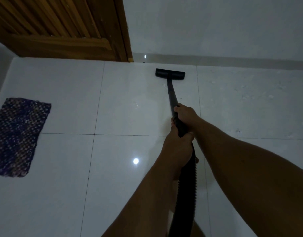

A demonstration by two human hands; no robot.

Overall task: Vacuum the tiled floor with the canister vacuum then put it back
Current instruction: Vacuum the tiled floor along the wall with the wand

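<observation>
Fingers (177,110) wrap wand (171,96) | mat (19,135) left | door (61,26) ahead

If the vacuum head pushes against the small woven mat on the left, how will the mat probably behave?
The mat looks thin and flat, with frayed, uneven edges, so it is probably floppy and light. On the glossy tiles it would likely slide or bunch up rather than stay put.

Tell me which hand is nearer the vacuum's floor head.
Right. The right hand grips the wand higher up, closer to the floor head; the left hand holds it lower, where the hose begins.
</observation>
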